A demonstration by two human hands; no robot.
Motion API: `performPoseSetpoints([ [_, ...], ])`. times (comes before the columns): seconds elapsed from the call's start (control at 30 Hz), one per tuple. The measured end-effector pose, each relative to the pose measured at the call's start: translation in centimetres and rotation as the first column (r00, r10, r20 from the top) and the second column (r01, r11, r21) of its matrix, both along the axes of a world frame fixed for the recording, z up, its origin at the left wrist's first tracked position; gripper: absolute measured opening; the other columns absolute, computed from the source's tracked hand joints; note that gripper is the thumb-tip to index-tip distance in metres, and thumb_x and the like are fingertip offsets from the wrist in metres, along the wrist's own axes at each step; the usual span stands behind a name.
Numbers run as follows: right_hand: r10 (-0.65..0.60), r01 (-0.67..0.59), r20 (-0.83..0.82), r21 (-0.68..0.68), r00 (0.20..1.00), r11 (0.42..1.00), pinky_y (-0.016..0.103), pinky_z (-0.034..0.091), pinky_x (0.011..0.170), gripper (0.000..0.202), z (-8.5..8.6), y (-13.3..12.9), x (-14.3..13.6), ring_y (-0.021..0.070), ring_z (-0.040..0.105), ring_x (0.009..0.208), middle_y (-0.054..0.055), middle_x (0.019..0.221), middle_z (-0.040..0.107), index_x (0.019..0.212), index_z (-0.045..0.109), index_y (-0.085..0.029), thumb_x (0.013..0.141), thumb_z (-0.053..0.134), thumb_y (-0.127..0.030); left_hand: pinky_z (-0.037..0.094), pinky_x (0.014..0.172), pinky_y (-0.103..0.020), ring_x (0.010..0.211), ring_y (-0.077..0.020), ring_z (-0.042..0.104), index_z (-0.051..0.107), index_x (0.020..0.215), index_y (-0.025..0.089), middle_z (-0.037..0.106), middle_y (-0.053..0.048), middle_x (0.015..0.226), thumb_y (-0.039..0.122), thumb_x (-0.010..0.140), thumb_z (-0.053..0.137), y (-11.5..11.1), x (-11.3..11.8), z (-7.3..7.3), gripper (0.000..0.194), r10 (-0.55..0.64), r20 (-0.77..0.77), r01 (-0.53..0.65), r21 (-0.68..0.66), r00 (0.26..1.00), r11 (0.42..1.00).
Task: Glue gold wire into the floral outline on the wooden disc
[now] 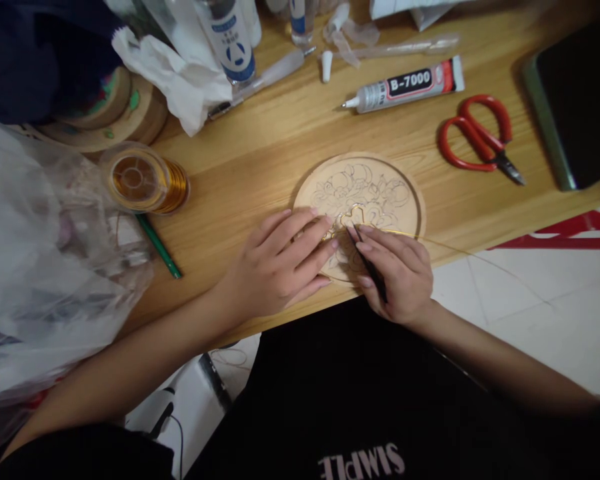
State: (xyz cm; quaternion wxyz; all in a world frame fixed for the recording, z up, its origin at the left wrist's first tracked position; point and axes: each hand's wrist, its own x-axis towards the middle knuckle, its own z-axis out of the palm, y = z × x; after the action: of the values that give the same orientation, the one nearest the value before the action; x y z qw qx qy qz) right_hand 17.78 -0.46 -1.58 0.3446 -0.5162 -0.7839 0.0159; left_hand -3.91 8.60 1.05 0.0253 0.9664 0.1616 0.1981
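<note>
A round wooden plate (419,193) with a raised rim and a drawn flower pattern lies near the table's front edge. My left hand (285,263) rests on its left side with the fingers stretched out, fingertips on the drawing. In my right hand (397,270) is a pair of dark tweezers (371,268), tips pointing at the plate's middle. Gold wire (354,208), bent into a petal-like outline, sits by those tips. Its long loose end passes by my right fingers and trails off to the right, past the table edge. My palms hide part of the plate.
A glue tube (405,85) and red-handled scissors (475,137) lie beyond the plate. A phone-like dark device (577,107) is at far right. On the left stand a gold wire spool (143,179), a green pencil (159,245) and a plastic bag (45,267). Bottles (229,40) and tissue line the back.
</note>
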Motion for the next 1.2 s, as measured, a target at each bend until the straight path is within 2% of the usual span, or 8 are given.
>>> performPoseSetpoints([
  [0.17, -0.009, 0.009, -0.003, -0.014, 1.000, 1.000, 0.036, 0.055, 0.090, 0.043, 0.0, -0.1, 0.0, 0.0217, 0.068, 0.115, 0.010, 0.117, 0.073, 0.136, 0.049, -0.018, 0.094, 0.053, -0.025, 0.055, 0.097, -0.045, 0.115, -0.0319, 0.066, 0.067, 0.117, 0.010, 0.070, -0.013, 0.124, 0.038, 0.094, 0.061, 0.1, 0.1, 0.5, 0.036, -0.011, -0.017, 0.012, 0.035, 1.000, 0.999],
  [0.43, -0.028, 0.029, 0.005, -0.042, 1.000, 0.999, 0.035, 0.054, 0.093, 0.046, 0.4, 0.0, 0.0, 0.0221, 0.068, 0.115, 0.011, 0.119, 0.073, 0.133, 0.051, -0.020, 0.089, 0.061, -0.022, 0.046, 0.109, -0.043, 0.128, -0.0288, 0.057, 0.063, 0.124, 0.010, 0.066, -0.011, 0.133, 0.036, 0.096, 0.059, -0.2, -0.2, -0.5, 0.038, -0.042, -0.023, 0.042, 0.013, 0.999, 0.999],
  [0.63, -0.055, 0.033, -0.177, -0.124, 0.983, 0.992, 0.040, 0.058, 0.092, 0.043, 1.5, -0.2, -0.2, 0.0240, 0.069, 0.115, 0.009, 0.117, 0.073, 0.126, 0.057, -0.022, 0.085, 0.065, -0.010, 0.047, 0.106, -0.041, 0.127, -0.0286, 0.058, 0.064, 0.123, 0.009, 0.068, -0.010, 0.129, 0.030, 0.096, 0.060, -0.3, 0.0, 0.4, 0.035, -0.073, -0.072, 0.072, -0.020, 0.995, 0.997],
  [0.73, -0.172, 0.130, -0.301, -0.157, 0.938, 0.979, 0.039, 0.061, 0.089, 0.043, 2.5, -0.7, 0.0, 0.0228, 0.071, 0.107, 0.007, 0.113, 0.074, 0.123, 0.062, -0.023, 0.083, 0.067, -0.006, 0.048, 0.102, -0.040, 0.124, -0.0280, 0.060, 0.066, 0.119, 0.009, 0.070, -0.008, 0.126, 0.032, 0.098, 0.056, -0.2, 0.1, 0.6, 0.032, -0.072, -0.080, 0.075, 0.030, 0.994, 0.997],
  [0.8, -0.213, 0.178, -0.284, -0.147, 0.935, 0.973, 0.033, 0.062, 0.082, 0.044, 3.5, -0.9, 0.3, 0.0194, 0.073, 0.096, 0.005, 0.107, 0.075, 0.120, 0.065, -0.024, 0.081, 0.069, -0.004, 0.048, 0.101, -0.040, 0.122, -0.0279, 0.061, 0.067, 0.118, 0.009, 0.071, -0.008, 0.125, 0.033, 0.099, 0.054, -0.1, 0.0, 0.4, 0.033, -0.071, -0.073, 0.075, 0.044, 0.995, 0.996],
  [0.9, -0.193, 0.158, -0.217, -0.171, 0.957, 0.973, 0.026, 0.059, 0.067, 0.040, 5.5, -0.9, 0.6, 0.0140, 0.071, 0.077, 0.003, 0.096, 0.075, 0.114, 0.069, -0.025, 0.080, 0.071, -0.005, 0.048, 0.100, -0.041, 0.122, -0.0286, 0.061, 0.066, 0.118, 0.007, 0.071, -0.009, 0.124, 0.032, 0.099, 0.055, -0.1, 0.0, 0.2, 0.033, -0.074, -0.054, 0.077, 0.043, 0.996, 0.996],
  [1.0, -0.191, 0.123, -0.247, -0.266, 0.950, 0.956, 0.025, 0.052, 0.054, 0.031, 7.0, -0.8, 0.7, 0.0110, 0.064, 0.064, 0.000, 0.082, 0.070, 0.107, 0.071, -0.025, 0.082, 0.071, -0.007, 0.048, 0.100, -0.041, 0.122, -0.0289, 0.061, 0.066, 0.118, 0.008, 0.071, -0.010, 0.124, 0.032, 0.099, 0.055, -0.1, -0.1, 0.2, 0.033, -0.075, -0.049, 0.077, 0.040, 0.996, 0.996],
  [1.2, -0.310, 0.226, -0.368, -0.254, 0.877, 0.940, 0.025, 0.051, 0.054, 0.022, 6.5, -1.0, 0.2, 0.0111, 0.064, 0.063, -0.001, 0.081, 0.071, 0.097, 0.071, -0.024, 0.080, 0.075, -0.011, 0.049, 0.098, -0.042, 0.119, -0.0296, 0.063, 0.064, 0.119, 0.005, 0.071, -0.010, 0.124, 0.032, 0.098, 0.056, -0.1, 0.0, 0.0, 0.035, -0.085, -0.021, 0.086, 0.029, 0.996, 0.996],
])
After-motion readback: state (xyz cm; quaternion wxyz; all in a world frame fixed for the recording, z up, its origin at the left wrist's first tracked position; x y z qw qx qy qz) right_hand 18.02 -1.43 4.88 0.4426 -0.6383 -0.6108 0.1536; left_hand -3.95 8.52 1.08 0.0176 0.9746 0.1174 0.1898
